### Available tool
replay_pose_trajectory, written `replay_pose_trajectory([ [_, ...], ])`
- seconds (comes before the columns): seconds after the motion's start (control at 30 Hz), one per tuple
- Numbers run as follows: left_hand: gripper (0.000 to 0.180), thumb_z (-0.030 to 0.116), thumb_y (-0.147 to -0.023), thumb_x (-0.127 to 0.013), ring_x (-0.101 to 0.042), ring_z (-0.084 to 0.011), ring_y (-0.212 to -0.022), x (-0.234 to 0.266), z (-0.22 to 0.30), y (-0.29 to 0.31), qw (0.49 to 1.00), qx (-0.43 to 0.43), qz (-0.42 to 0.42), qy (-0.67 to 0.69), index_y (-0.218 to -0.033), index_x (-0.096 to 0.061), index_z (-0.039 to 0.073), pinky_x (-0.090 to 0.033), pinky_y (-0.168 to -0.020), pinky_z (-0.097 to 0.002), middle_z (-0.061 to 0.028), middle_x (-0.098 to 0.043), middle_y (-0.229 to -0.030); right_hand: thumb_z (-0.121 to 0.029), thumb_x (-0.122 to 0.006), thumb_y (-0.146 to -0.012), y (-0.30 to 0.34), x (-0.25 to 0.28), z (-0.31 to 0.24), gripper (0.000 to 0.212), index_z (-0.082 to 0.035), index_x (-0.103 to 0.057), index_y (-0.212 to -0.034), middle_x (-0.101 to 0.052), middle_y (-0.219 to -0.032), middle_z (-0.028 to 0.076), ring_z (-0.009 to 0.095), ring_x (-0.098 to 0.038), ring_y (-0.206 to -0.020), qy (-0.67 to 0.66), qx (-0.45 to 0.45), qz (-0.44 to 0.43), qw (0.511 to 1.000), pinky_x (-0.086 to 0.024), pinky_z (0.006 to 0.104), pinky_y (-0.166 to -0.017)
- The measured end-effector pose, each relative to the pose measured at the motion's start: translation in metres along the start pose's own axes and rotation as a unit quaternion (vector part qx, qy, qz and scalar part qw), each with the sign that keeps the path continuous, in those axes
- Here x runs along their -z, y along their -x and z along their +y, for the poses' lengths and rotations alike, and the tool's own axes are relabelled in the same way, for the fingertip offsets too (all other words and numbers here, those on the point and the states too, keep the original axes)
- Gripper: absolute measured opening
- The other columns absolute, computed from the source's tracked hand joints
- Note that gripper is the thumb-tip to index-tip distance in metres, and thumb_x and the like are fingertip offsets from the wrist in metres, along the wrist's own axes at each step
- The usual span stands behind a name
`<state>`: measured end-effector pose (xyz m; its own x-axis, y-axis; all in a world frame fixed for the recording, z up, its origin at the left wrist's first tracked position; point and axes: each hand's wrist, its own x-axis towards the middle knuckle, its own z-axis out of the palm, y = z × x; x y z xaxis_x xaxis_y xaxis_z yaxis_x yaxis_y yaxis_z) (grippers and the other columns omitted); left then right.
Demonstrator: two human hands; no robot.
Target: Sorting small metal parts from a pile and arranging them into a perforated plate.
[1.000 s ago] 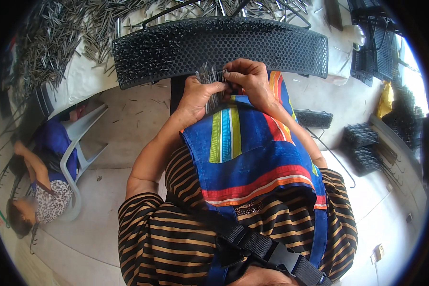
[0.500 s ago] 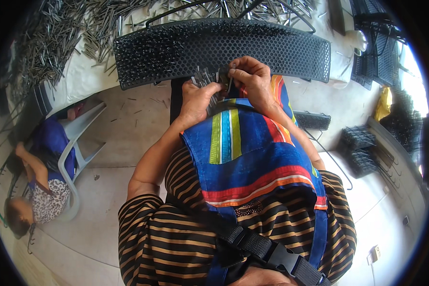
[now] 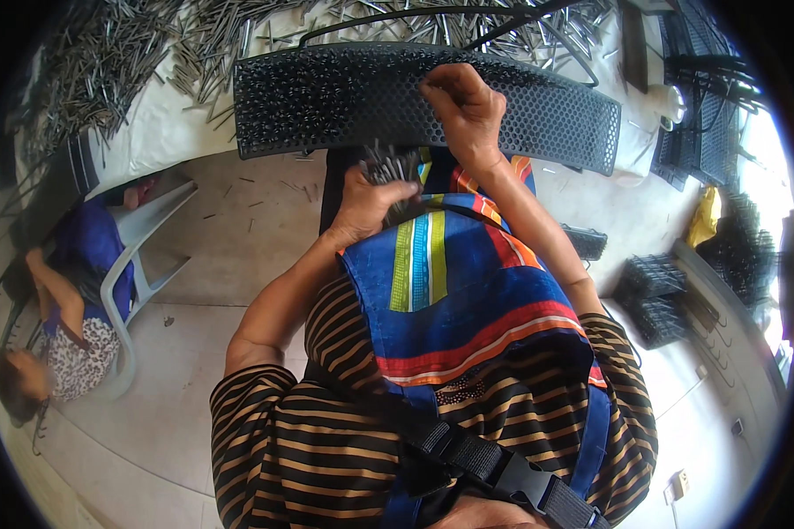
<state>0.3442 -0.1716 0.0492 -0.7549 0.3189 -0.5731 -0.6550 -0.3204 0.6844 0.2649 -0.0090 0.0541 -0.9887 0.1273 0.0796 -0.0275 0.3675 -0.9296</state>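
Observation:
A black panel full of round holes lies along the table's near edge. In its left part and along its far edge, many holes have dark, shiny rod ends in them. My left hand, just below the panel's near edge, is closed around a bundle of thin metal rods that point up and away. Over the middle of the panel, my right hand is closed in a pinch. Anything between its fingertips is too small to make out.
Loose metal rods are heaped on the white-covered table. Black bent bars run behind the panel. At the left, a person sits on a grey chair. Black racks and a yellow bag stand at the right.
My right hand has moved from beside the bundle up and away, over the panel. My left hand, still gripping the rods, has shifted slightly down. The panel appears slightly further right.

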Motion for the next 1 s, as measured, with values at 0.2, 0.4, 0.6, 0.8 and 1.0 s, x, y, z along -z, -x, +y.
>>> replay_pose_trajectory([
  [0.2, 0.017, -0.007, -0.076, -0.065, -0.064, -0.0162, -0.063, -0.010, 0.021, -0.010, 0.988, -0.020, 0.088, 0.126, -0.092, -0.064, -0.003, -0.052, -0.058, -0.0268, -0.0095, -0.067, -0.078, -0.005, -0.072, -0.075, -0.018, -0.027, 0.004, 0.013, -0.007, -0.067, -0.087, -0.067, -0.076, 0.008, 0.019, -0.066, -0.064, 0.046, 0.130, 0.035, 0.990, -0.050, 0.0281, -0.056],
  [0.4, 0.019, -0.009, -0.075, -0.067, -0.066, -0.0191, -0.067, -0.010, 0.027, -0.020, 0.983, -0.029, 0.128, 0.128, -0.092, -0.064, -0.002, -0.055, -0.060, -0.0292, -0.0124, -0.068, -0.081, -0.005, -0.073, -0.075, -0.026, -0.031, 0.005, 0.016, -0.008, -0.071, -0.090, -0.066, -0.083, 0.007, 0.023, -0.067, -0.070, 0.179, 0.243, -0.028, 0.953, -0.052, 0.0288, -0.060],
  [0.6, 0.021, -0.009, -0.074, -0.067, -0.067, -0.0201, -0.066, -0.009, 0.027, -0.023, 0.985, -0.034, 0.099, 0.139, -0.094, -0.064, -0.003, -0.056, -0.060, -0.0298, -0.0130, -0.068, -0.082, -0.014, -0.073, -0.076, -0.023, -0.020, 0.006, 0.013, -0.011, -0.072, -0.088, -0.064, -0.082, 0.004, 0.023, -0.065, -0.065, 0.163, 0.219, -0.046, 0.961, -0.051, 0.0324, -0.057],
  [0.8, 0.019, -0.009, -0.075, -0.066, -0.068, -0.0209, -0.068, -0.010, 0.031, -0.022, 0.988, -0.018, 0.073, 0.136, -0.093, -0.064, -0.003, -0.057, -0.061, -0.0299, -0.0136, -0.068, -0.083, -0.008, -0.069, -0.081, 0.003, 0.010, -0.018, 0.012, 0.002, -0.068, -0.086, -0.067, -0.072, 0.007, 0.011, -0.065, -0.067, -0.112, -0.200, -0.240, 0.943, -0.047, 0.0232, -0.054],
  [1.0, 0.016, -0.007, -0.077, -0.065, -0.068, -0.0208, -0.069, -0.011, 0.032, -0.021, 0.982, -0.008, 0.116, 0.146, -0.093, -0.064, -0.003, -0.057, -0.061, -0.0311, -0.0139, -0.068, -0.082, -0.005, -0.068, -0.082, 0.002, 0.008, -0.013, 0.006, -0.001, -0.070, -0.086, -0.062, -0.068, 0.000, 0.003, -0.049, -0.056, -0.180, -0.255, -0.161, 0.936, -0.034, 0.0186, -0.048],
])
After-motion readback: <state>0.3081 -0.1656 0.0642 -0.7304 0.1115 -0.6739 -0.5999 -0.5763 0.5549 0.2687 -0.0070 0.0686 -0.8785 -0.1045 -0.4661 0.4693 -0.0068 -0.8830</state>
